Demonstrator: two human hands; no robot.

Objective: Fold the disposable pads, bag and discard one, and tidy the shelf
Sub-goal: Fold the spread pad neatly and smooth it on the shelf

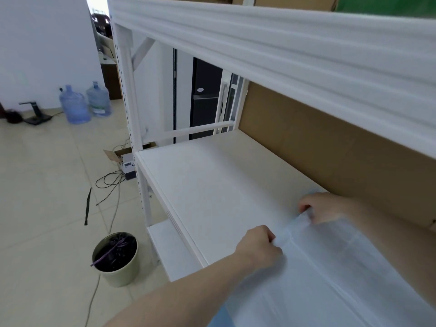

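A thin, pale blue-white disposable pad (pixel 335 267) lies spread over the right part of the white shelf board (pixel 203 185). My left hand (pixel 259 246) pinches the pad's near left corner with curled fingers. My right hand (pixel 323 208) pinches the far left corner, close to the cardboard back panel (pixel 330 142). The edge between the two hands is lifted slightly off the board. Fold creases run across the pad.
A round bin (pixel 115 258) lined with a dark bag stands on the tiled floor left of the shelf. Cables (pixel 111 182) and a small open box (pixel 125 161) lie near the shelf leg. Two water jugs (pixel 75 105) stand farther back. The upper shelf edge (pixel 306 55) hangs overhead.
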